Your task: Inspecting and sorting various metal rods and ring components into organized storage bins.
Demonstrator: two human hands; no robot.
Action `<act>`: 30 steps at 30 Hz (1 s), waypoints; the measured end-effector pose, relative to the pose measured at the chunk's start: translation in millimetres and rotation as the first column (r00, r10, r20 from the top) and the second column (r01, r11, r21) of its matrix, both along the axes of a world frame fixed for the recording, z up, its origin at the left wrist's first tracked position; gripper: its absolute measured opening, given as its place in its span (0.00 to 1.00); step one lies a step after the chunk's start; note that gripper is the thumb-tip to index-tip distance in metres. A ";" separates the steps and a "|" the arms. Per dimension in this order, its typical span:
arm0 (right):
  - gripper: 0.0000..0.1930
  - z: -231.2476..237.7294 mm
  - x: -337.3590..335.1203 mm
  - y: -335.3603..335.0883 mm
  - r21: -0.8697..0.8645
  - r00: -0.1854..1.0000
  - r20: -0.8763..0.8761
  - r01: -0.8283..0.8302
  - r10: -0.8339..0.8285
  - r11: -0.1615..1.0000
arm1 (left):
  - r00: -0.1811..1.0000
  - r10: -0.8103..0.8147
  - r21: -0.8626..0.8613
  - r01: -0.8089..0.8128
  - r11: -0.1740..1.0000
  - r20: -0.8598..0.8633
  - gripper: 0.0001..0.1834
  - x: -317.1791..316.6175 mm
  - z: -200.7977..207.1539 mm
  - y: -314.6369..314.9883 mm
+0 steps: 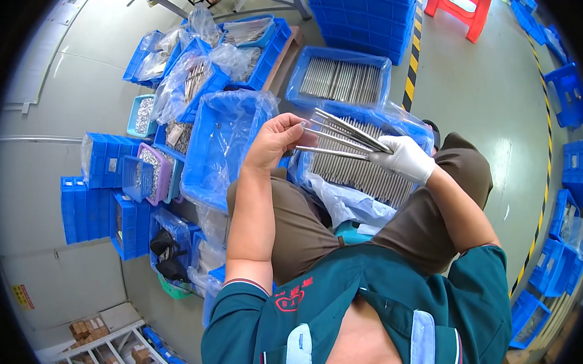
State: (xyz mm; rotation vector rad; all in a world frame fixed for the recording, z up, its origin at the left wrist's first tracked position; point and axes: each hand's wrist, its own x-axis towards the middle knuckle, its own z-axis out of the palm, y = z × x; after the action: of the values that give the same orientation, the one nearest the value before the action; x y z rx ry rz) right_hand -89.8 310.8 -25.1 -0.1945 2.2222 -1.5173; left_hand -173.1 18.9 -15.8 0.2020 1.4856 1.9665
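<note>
My right hand point(406, 160), in a white glove, is closed round the ends of several slim silver metal rods point(347, 131). They fan out to the left, over the blue crates. My bare left hand point(274, 142) is at the rods' far ends, with thumb and fingers pinched together; what they hold, if anything, is too small to make out. Below the rods is a plastic-lined blue crate point(426, 130) filled with rows of similar rods point(353, 175). A blue, plastic-lined crate point(205, 146) with no rods in it stands left of my left hand.
Beyond the near crate sits another blue crate point(294, 84) of rods. Stacked blue crates point(357, 22) rise at the back. To the left are bagged parts, a purple basket point(165, 167) and a light-blue basket point(136, 113) of small metal pieces. A red stool point(471, 17) stands far right.
</note>
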 end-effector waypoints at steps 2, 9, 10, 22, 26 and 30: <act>0.08 4.0 1.5 -2.3 -0.061 0.995 0.096 0.019 -0.013 0.998 | 0.998 -0.054 -0.033 0.055 0.998 0.029 0.14 -1.5 -0.5 -4.4; 0.07 -0.8 4.6 -2.4 -0.431 0.932 0.358 0.113 0.055 0.895 | 0.988 0.032 0.162 -0.007 0.987 -0.152 0.16 11.6 9.7 12.5; 0.07 0.3 4.6 -4.6 -0.353 0.949 0.314 0.076 0.041 0.932 | 0.994 -0.030 0.142 0.044 0.989 -0.106 0.16 11.8 8.4 12.5; 0.10 -2.6 0.3 -0.3 -0.164 0.970 0.239 0.078 -0.037 0.983 | 0.909 0.357 -0.083 -0.381 0.921 -0.216 0.15 -0.3 14.9 -23.7; 0.12 -16.6 -2.5 -3.3 -0.138 0.971 0.237 0.070 -0.035 0.988 | 0.940 0.305 0.072 -0.297 0.952 -0.154 0.16 3.9 2.4 2.5; 0.18 -16.6 -0.1 -10.6 0.003 0.997 0.073 0.023 -0.023 1.000 | 0.973 0.222 0.142 -0.212 0.967 -0.057 0.15 14.1 -2.7 16.8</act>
State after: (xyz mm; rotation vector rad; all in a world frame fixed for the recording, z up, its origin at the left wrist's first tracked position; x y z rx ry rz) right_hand -90.0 300.2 -41.7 -0.1112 2.1763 -1.5094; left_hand -158.9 35.6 -18.4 0.1764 1.4735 2.2596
